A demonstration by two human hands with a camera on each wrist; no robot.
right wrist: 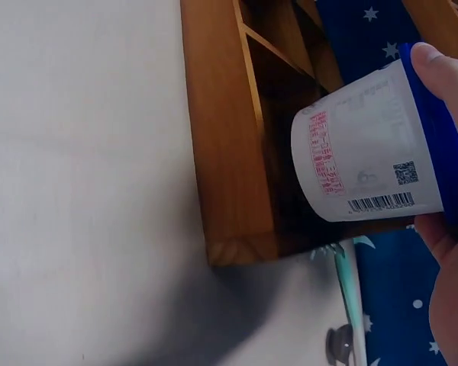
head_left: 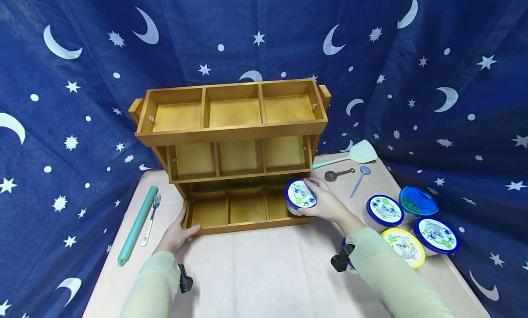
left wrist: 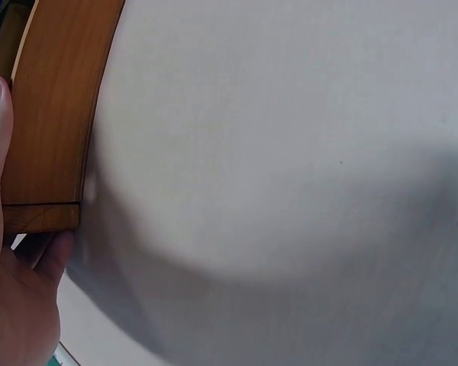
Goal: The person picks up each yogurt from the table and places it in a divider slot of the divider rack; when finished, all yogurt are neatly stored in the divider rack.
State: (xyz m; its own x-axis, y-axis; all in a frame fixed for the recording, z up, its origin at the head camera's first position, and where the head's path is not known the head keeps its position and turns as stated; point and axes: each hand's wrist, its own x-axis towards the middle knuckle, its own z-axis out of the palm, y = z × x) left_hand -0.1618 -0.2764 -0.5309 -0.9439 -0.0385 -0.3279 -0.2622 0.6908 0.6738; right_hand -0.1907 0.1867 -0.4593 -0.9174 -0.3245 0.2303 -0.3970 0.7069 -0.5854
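My right hand (head_left: 323, 201) grips one blue-lidded tub (head_left: 300, 194), lid up, axis roughly upright, at the lower right compartment (head_left: 275, 203) of one wooden rack (head_left: 231, 134); my left hand (head_left: 175, 234) grips the rack's corner. Rightward sit five more tubs (head_left: 385, 210): four blue-lidded, one yellow-lidded.

i have free room on the desk (head_left: 255, 272) before the wooden rack (head_left: 231, 134). its bottom tier (head_left: 247, 227) is open toward me, but the middle tier (head_left: 238, 157) overhangs its back. the blue-lidded tub (head_left: 300, 194) and right hand (head_left: 327, 204) obstruct the right compartment (head_left: 276, 203); more tubs (head_left: 385, 210) crowd the desk's right side.
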